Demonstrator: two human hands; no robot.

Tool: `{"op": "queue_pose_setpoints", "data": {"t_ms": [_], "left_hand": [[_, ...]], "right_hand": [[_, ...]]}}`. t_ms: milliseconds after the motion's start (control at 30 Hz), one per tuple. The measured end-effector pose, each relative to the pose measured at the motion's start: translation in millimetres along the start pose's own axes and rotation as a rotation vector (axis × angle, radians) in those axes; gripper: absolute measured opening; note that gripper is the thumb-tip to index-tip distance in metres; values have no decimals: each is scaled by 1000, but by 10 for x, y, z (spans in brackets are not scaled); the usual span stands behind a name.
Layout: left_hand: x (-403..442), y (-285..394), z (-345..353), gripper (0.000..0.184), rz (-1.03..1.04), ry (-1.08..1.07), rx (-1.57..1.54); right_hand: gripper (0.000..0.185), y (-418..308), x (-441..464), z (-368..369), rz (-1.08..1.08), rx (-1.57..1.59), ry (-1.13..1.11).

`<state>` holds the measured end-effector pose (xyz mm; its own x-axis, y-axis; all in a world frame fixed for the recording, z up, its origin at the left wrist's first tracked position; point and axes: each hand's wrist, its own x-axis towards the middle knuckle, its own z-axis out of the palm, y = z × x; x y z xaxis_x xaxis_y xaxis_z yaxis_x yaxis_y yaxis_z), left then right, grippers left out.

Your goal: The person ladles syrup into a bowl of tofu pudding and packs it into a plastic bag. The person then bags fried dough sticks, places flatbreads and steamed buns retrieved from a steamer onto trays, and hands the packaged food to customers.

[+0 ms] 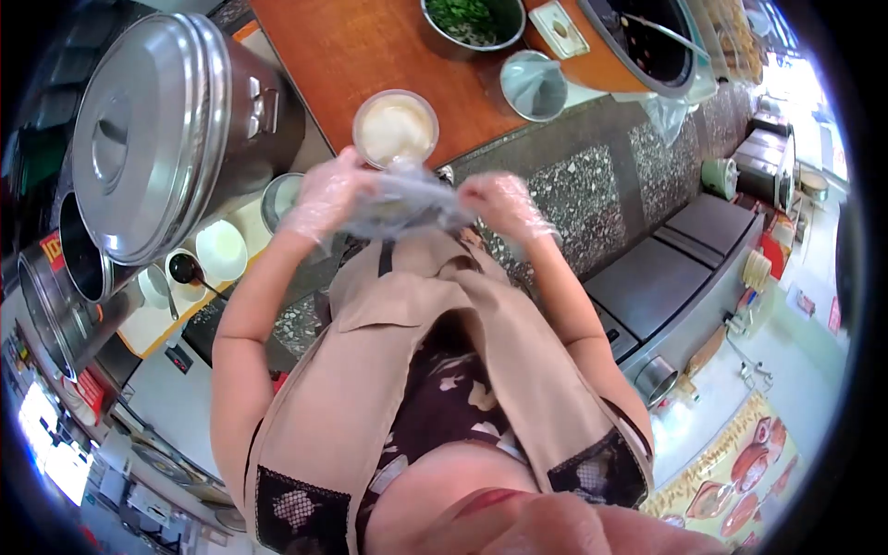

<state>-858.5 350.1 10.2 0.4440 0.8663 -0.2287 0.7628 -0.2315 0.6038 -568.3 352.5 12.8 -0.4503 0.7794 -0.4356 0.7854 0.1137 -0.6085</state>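
Note:
My left hand [326, 196], in a clear disposable glove, is closed on one side of a thin clear plastic bag [400, 205]. On the other side my right hand [504, 205], gloved the same way, pinches the bag. Motion smears the bag, so I cannot tell whether anything is in it. Just beyond it, a round tub [396, 129] with whitish contents stands at the edge of the orange-brown table [324, 55], close to my left fingertips.
A large lidded steel pot [153, 139] stands at left, with a white bowl [222, 250] and a dark ladle [185, 268] below it. Along the back are a steel bowl of chopped greens [474, 20], a bag-lined container [534, 88] and a dark-lined pot [647, 42]. A steel counter [666, 268] lies right.

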Motion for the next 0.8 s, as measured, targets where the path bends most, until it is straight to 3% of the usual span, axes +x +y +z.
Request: {"op": "queue_pose_setpoints", "data": {"t_ms": [33, 67, 133, 167, 233, 267, 333, 400, 467, 600, 800], "left_hand": [[-106, -184, 77, 21, -127, -128, 167], [-253, -339, 105, 17, -85, -82, 161], [-499, -523, 109, 15, -62, -31, 146], [-567, -580, 99, 20, -205, -10, -160], [-636, -713, 32, 33, -410, 16, -604], [-627, -724, -24, 33, -425, 24, -600], [-577, -746, -171, 37, -501, 273, -942], [-418, -825, -251, 40, -331, 441, -945], [-191, -809, -318, 41, -438, 515, -957], [203, -816, -160, 43, -362, 644, -1091], [603, -740, 413, 44, -263, 630, -1282]], "right_hand": [[19, 20, 82, 36, -15, 186, -50], [26, 48, 159, 83, -23, 375, -105], [39, 19, 595, 345, 386, 752, 218], [36, 230, 915, 640, 403, 632, 443], [29, 458, 1238, 862, 371, 714, 383], [23, 507, 1327, 954, 365, 802, 330], [18, 496, 1281, 907, 334, 1070, 327], [19, 478, 1125, 848, 344, 1191, 339], [20, 727, 990, 811, 301, 1132, 318], [15, 1021, 592, 507, 313, 1037, 348], [14, 572, -73, -264, 346, 1047, 387]]}}
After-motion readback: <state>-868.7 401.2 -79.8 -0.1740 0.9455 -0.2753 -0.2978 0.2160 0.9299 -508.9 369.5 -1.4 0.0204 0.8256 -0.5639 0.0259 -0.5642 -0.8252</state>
